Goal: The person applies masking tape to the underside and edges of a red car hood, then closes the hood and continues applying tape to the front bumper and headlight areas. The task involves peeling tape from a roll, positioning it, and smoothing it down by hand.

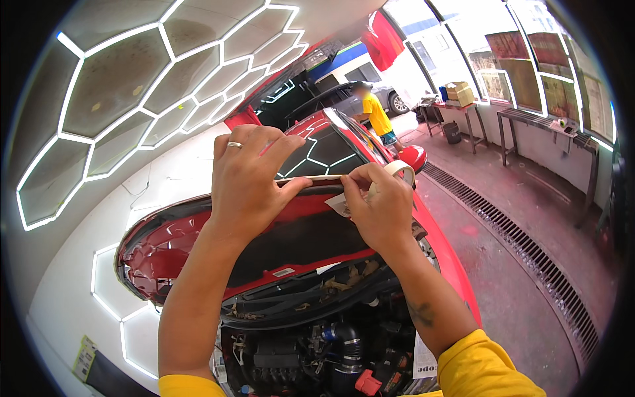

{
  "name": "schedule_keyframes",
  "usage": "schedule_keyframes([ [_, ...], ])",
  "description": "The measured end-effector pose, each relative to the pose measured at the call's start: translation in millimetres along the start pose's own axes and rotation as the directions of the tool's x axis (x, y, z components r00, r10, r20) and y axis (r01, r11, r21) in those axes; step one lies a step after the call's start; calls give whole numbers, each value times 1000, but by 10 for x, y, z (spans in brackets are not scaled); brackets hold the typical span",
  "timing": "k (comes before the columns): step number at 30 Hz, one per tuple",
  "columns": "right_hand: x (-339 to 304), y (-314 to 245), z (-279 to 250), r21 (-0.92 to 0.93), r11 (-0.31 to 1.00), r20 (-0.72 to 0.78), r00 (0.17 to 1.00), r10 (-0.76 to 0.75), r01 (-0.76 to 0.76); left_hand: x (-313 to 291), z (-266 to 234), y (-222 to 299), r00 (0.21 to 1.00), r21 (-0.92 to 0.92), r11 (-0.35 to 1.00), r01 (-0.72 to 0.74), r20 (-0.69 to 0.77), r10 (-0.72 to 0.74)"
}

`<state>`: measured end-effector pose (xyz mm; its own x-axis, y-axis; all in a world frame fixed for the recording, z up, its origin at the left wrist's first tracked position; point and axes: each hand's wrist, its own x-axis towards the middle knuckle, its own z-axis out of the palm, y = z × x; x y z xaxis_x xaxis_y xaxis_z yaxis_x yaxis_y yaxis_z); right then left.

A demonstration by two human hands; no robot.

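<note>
Both my hands are at the upper edge of a red car's raised hood (311,248), whose dark underside faces me. A pale strip of masking tape (327,177) runs along that edge between them. My left hand (245,175), with a ring on one finger, lays its thumb against the strip's left end. Its index finger stands apart from the thumb. My right hand (381,205) pinches the strip's right end between thumb and fingers. The masking tape roll (401,171) sits at the back of this hand, partly hidden by it. A small paper piece (338,205) hangs beside the right fingers.
Below lies the uncovered engine bay (297,351), with newspaper (425,357) along its right side. A person (376,116) in a yellow shirt stands beyond the car. A floor drain grate (509,235) and metal tables (549,126) are on the right. Hexagonal lights (162,40) cover the ceiling.
</note>
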<state>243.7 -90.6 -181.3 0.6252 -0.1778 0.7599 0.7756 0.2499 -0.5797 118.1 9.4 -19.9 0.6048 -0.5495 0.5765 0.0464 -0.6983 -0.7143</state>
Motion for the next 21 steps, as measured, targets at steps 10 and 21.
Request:
schedule_keyframes([
  [10,-35,133,-181,-49,993,-44,994,104,-106,178,206,339,999,-46,998,-40,-2,40],
  [21,-374,532,-523,12,977,-124,969,212,-212,235,375,461,988,-8,991,-133,76,134],
])
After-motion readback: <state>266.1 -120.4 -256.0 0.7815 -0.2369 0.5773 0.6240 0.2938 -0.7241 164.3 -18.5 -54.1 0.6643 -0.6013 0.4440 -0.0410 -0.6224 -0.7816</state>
